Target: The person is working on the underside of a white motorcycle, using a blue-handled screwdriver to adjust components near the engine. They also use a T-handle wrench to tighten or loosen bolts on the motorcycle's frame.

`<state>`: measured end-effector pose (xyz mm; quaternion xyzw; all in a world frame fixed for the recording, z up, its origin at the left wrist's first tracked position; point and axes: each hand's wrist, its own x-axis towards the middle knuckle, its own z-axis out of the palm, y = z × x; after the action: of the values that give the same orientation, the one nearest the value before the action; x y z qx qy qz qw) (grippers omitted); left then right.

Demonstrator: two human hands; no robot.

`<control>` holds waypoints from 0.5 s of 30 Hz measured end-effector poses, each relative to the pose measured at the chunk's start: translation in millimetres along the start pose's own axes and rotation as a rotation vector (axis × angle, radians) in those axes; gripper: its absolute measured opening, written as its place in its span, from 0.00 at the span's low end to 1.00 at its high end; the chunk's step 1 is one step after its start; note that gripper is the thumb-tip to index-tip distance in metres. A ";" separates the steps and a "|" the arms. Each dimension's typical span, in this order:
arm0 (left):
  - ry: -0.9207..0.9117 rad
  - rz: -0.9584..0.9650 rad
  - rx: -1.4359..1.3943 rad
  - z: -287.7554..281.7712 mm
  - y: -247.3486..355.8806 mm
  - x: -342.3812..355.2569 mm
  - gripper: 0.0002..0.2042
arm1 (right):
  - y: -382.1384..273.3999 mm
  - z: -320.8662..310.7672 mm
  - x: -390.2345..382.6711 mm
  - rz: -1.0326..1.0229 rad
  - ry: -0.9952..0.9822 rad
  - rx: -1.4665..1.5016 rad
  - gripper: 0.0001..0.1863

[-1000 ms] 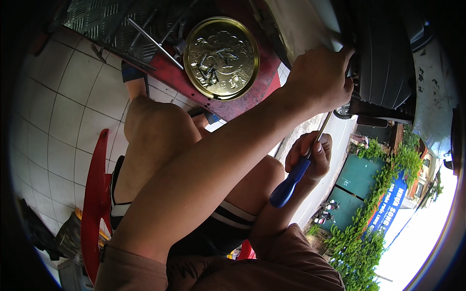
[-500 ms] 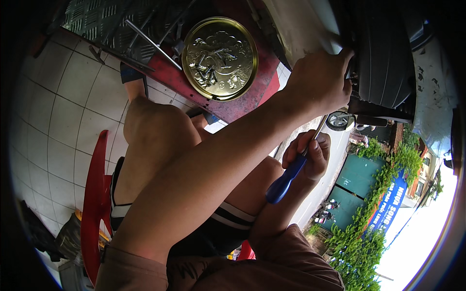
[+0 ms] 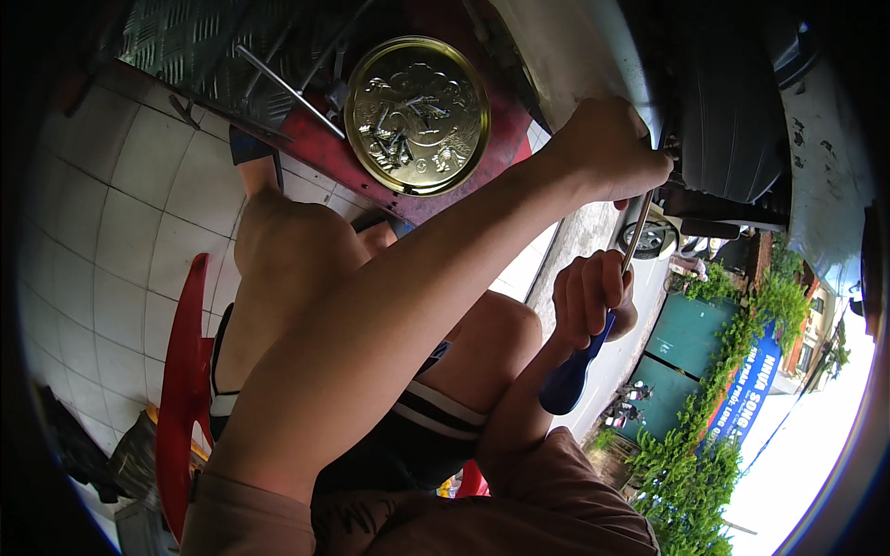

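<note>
In my right hand [image 3: 593, 298] is a screwdriver with a blue handle [image 3: 565, 378], my fingers wrapped round where handle and shaft meet. Its thin metal shaft [image 3: 637, 227] slants up to the underside of my left hand [image 3: 614, 153]. That hand is closed against the edge of a pale vehicle panel [image 3: 584, 56], beside a dark tyre [image 3: 732, 111]. What the left fingers hold, if anything, is hidden, and so is the screwdriver's tip. My left forearm crosses above my knees.
A round gold tray [image 3: 482, 120] with several screws [image 3: 394, 144] rests on a red workbench [image 3: 320, 148]. A metal rod [image 3: 292, 93] and other tools lie beside it. A red plastic chair [image 3: 181, 389] is at lower left. Beyond the right hand are a street and a wheel [image 3: 652, 239].
My right hand has turned round the screwdriver, and its handle has shifted right and slightly down. My left hand has moved slightly down, its fingers now curled near the shaft.
</note>
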<state>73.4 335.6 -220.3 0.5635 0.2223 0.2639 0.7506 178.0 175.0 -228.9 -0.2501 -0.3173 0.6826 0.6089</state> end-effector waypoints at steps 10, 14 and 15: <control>-0.557 -0.185 -0.687 -10.2 -19.6 -1.8 0.06 | 11.9 2.2 7.5 0.012 -0.014 0.217 0.16; -0.435 -0.210 -0.579 -11.1 -19.7 -3.2 0.07 | 8.4 13.0 4.1 0.090 0.281 0.021 0.20; -0.405 -0.198 -0.553 -11.1 -19.0 -3.2 0.08 | 5.4 11.8 3.7 0.094 0.286 -0.081 0.20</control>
<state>66.7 337.4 -241.5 0.3558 0.0427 0.1231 0.9254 165.3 176.8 -224.7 -0.3836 -0.2428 0.6543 0.6048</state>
